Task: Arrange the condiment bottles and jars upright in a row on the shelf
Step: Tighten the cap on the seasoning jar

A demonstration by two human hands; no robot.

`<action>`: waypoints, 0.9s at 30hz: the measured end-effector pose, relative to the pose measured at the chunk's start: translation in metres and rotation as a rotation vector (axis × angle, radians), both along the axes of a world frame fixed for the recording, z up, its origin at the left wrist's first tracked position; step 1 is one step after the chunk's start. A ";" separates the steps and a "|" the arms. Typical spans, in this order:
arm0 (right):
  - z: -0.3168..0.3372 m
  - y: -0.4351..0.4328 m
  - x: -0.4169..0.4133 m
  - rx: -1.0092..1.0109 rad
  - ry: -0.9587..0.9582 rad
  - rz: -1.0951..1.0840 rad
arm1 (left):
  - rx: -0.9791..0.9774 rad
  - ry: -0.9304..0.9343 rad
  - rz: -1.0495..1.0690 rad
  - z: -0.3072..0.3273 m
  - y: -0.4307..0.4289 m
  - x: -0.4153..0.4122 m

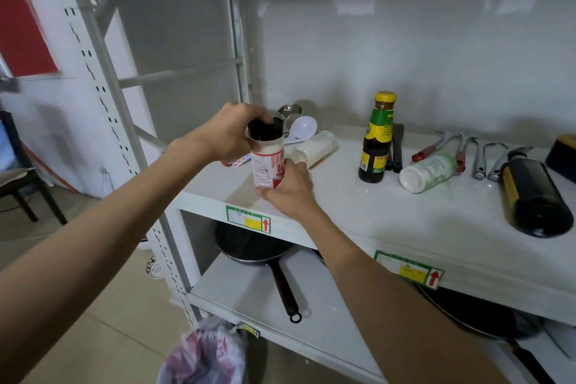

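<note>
The left hand (232, 131) reaches in from seven o'clock, its arm stretched long, and closes from above on the black cap of an upright jar (268, 159) with a red-and-white label. The right hand (288, 192) comes from five o'clock and wraps the lower part of the same jar, thumb across the base. The jar is upright near the front left corner of the shelf (358, 206); whether its base touches the shelf I cannot tell.

Just behind it, at one o'clock, a white bottle (314, 150) lies on its side, with a white spoon (300, 129) beyond. Farther right, a dark sauce bottle (377, 139) with a yellow cap stands upright. Beside it at four o'clock a white jar with a green label (427, 173) lies tipped over, near a group of utensils (480, 156) at the back. At the far right a large dark bottle (534, 196) lies flat.

Bare shelf stretches between the held jar and the sauce bottle, and along the front edge. Below, a frying pan (255, 246) sits on the lower shelf.
</note>
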State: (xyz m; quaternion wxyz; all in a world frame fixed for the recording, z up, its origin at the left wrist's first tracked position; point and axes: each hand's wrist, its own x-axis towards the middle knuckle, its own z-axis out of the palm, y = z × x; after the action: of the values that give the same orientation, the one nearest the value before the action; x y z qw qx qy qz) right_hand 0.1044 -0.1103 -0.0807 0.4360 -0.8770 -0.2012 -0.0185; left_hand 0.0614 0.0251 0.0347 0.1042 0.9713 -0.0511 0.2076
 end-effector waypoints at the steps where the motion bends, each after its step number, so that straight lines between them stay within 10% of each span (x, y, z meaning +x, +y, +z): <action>1: 0.000 0.000 0.000 -0.019 -0.012 -0.013 | -0.022 0.003 -0.005 0.002 -0.002 -0.001; 27: -0.001 -0.004 0.001 0.295 0.127 0.090 | 0.010 0.057 -0.113 0.012 -0.002 -0.003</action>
State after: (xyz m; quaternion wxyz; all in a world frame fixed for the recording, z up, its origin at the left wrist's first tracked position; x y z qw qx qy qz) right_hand 0.1058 -0.1142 -0.0817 0.5722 -0.7930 -0.2075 0.0275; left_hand 0.0584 0.0234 0.0466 0.1121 0.9729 -0.1039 0.1735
